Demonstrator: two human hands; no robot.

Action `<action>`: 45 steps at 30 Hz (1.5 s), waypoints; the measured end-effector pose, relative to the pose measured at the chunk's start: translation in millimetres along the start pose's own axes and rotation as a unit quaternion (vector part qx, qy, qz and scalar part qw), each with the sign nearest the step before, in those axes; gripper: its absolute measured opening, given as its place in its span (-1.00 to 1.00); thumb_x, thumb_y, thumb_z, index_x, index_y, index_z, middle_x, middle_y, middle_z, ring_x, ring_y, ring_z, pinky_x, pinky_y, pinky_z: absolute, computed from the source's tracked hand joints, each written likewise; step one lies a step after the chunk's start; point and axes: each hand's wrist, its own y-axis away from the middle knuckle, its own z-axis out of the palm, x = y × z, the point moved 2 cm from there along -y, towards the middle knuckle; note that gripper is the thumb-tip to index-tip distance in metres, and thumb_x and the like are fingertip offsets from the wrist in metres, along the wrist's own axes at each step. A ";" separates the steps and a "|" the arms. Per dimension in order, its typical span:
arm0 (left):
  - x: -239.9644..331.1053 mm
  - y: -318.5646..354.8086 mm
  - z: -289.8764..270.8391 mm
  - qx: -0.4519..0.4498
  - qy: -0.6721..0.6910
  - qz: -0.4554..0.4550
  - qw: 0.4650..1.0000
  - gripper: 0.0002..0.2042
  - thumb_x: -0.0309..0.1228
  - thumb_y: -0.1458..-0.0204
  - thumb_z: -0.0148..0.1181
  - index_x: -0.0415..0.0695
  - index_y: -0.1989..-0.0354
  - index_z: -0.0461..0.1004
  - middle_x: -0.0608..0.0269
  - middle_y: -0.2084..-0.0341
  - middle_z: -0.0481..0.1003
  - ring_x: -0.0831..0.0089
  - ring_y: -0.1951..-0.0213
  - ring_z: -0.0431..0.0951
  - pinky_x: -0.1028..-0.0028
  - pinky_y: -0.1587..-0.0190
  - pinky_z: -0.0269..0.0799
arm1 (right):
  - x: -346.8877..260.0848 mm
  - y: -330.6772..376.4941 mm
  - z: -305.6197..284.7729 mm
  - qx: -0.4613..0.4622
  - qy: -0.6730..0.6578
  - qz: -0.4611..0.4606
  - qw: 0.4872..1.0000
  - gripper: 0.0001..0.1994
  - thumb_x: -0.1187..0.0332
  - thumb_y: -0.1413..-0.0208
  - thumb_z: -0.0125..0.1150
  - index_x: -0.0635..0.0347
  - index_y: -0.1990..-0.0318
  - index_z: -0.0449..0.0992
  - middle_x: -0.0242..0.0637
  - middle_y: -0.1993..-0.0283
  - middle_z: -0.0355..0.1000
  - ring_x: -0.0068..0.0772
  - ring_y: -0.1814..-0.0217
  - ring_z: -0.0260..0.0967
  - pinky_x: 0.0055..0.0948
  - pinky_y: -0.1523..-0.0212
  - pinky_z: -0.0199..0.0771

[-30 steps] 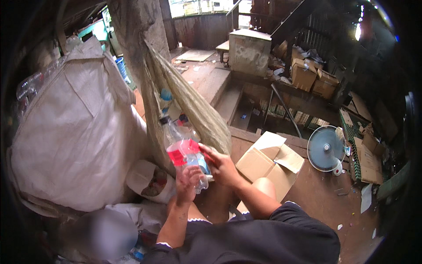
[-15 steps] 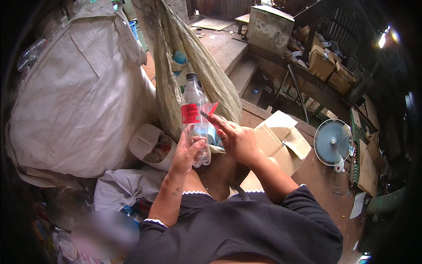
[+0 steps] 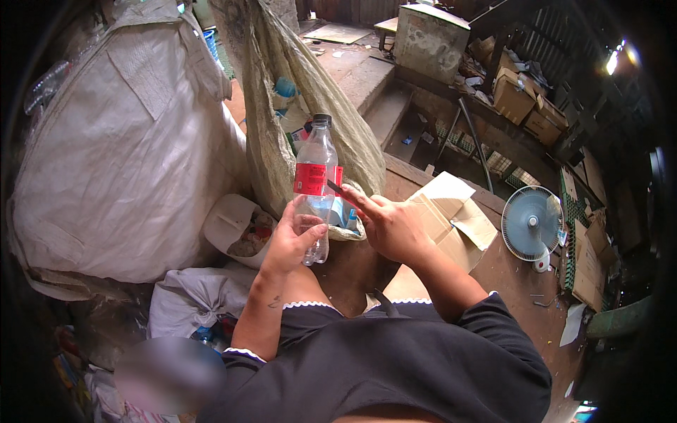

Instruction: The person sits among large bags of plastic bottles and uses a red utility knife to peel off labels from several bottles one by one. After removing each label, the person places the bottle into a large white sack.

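A clear plastic bottle (image 3: 317,151) with a black cap stands nearly upright in my left hand (image 3: 288,243), whose fingers wrap round its lower half. The bottle's red label (image 3: 310,179) is still round its middle, and a loose red flap shows at its right side. My right hand (image 3: 395,225) is closed on a small knife (image 3: 334,186), its dark blade pointing at the label's right part. Whether the blade touches the bottle I cannot tell. Behind the bottle hangs an open sack (image 3: 338,120) with several bottles inside.
A big stuffed white sack (image 3: 127,162) fills the left side. Beside it stands a cut white container (image 3: 236,225) with scraps. Flattened cardboard (image 3: 437,218) lies to the right, then a fan head (image 3: 531,224) on the floor. A tied white bag (image 3: 201,299) sits near my left forearm.
The bottle has shifted slightly right and stands straighter. The label's loose flap, which stuck out to the right, now lies closer to the bottle. My right hand has moved slightly right with the knife.
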 end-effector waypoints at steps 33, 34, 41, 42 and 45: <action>-7.4 7.4 3.0 -0.015 -0.280 0.031 0.959 -0.20 -0.27 0.22 0.39 -0.17 -0.22 0.10 0.10 0.33 0.49 0.41 0.29 0.51 0.45 0.17 0.41 | -3.3 7.6 1.9 -0.093 -0.036 0.013 0.995 -0.33 0.36 -0.06 0.04 -0.13 -0.34 -0.08 -0.12 0.33 0.39 -0.09 0.47 0.40 -0.22 0.53 0.37; -5.8 7.5 2.4 -0.009 -0.287 0.029 0.957 -0.21 -0.25 0.22 0.38 -0.16 -0.21 0.11 0.10 0.33 0.49 0.40 0.29 0.52 0.43 0.17 0.42 | -4.1 6.3 0.0 -0.080 -0.041 0.018 0.996 -0.30 0.35 -0.06 0.04 -0.11 -0.35 -0.13 -0.11 0.32 0.40 -0.08 0.47 0.41 -0.21 0.52 0.38; 12.3 9.1 5.6 -0.015 -0.490 0.020 0.871 -0.22 -0.22 0.36 0.39 -0.02 -0.16 0.21 0.14 0.34 0.52 0.23 0.27 0.55 0.32 0.17 0.44 | 7.2 4.8 9.2 -0.113 -0.030 -0.020 0.993 -0.17 0.14 -0.04 0.11 0.04 -0.36 -0.27 -0.07 0.45 0.44 -0.10 0.58 0.42 -0.20 0.57 0.37; 12.8 9.8 5.0 -0.013 -0.514 0.034 0.857 -0.23 -0.23 0.37 0.39 -0.01 -0.14 0.23 0.16 0.34 0.52 0.23 0.26 0.54 0.32 0.17 0.43 | 7.4 1.2 3.1 -0.139 -0.024 -0.001 0.990 -0.14 0.12 -0.01 0.14 0.04 -0.36 -0.28 -0.06 0.47 0.44 -0.05 0.55 0.42 -0.17 0.56 0.37; 10.1 12.8 6.2 -0.036 -0.584 0.076 0.808 -0.28 -0.23 0.40 0.39 0.03 -0.09 0.29 0.21 0.32 0.49 0.24 0.22 0.50 0.30 0.14 0.40 | 17.8 -1.1 11.4 -0.151 -0.032 0.038 0.987 -0.32 0.10 0.06 0.21 -0.05 -0.23 0.08 -0.07 0.48 0.45 -0.04 0.42 0.44 -0.16 0.50 0.37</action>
